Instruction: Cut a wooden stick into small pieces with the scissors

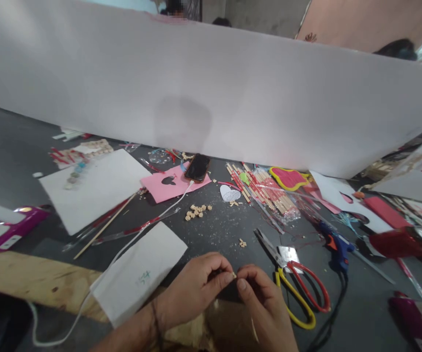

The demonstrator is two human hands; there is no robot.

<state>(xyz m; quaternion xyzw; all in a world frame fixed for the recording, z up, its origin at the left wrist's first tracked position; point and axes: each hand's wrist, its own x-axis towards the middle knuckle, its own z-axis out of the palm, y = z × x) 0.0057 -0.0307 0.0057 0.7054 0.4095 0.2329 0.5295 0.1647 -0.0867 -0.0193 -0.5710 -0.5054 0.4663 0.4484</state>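
1. Pale little piece (234, 275), right at the left hand's (196, 286) fingertips, above the near side of the dark table (218, 244); its exact shape is too small to make out from where I stand.
2. The left thumb and forefinger are pinched narrow on it. The right hand's (267, 305) thumb and forefinger are drawn close together beside it; whether they grip it too, I can't tell.
3. A thin pale stick (255, 330) shows against the right hand, though its hold is hidden.
4. I'd guess the piece is nearly weightless, stiff and dry, easy to lose from a loose pinch and liable to chip if squeezed hard.
5. Best taken by its opposite sides, with fingertip pads only.
6. Similar-looking bits (196, 211) lie bunched beyond the hands; scissors (280, 260) rest open near the right hand.
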